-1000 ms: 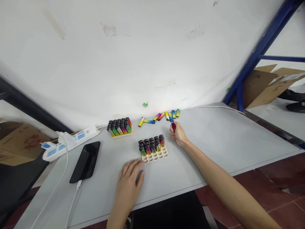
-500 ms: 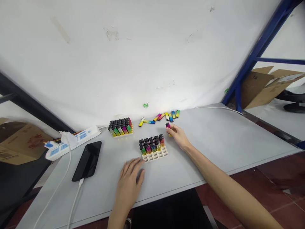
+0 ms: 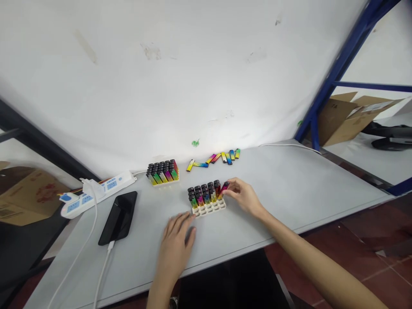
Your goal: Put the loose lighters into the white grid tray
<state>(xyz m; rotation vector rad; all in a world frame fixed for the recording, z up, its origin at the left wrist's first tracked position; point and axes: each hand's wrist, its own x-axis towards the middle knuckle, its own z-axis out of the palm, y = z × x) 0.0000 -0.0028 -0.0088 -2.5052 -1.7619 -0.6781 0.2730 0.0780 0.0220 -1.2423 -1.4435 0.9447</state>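
Note:
Between the thumb and fingers of my right hand [image 3: 243, 196] is a pink and yellow lighter [image 3: 224, 188], tilted, its lower end at the right end of a white holder [image 3: 209, 209]. Upright lighters [image 3: 206, 194] with black tops fill the holder's back rows, while slots in front show as holes. My left hand [image 3: 176, 240] lies on the table with its fingers stretched out, fingertips close to the holder's front left corner. Whether they touch it I cannot tell.
Loose lighters [image 3: 222, 158] lie near the wall. A second, filled holder [image 3: 165, 183] stands at the back left. Further left are a black phone [image 3: 118, 218] on a white cable and a power strip [image 3: 99, 195]. Cardboard boxes [image 3: 350, 118] sit beyond the blue frame [image 3: 322, 103].
My right hand has brought the pink and yellow lighter toward me and slightly left, from behind the holder to its right end. My left hand stays in place.

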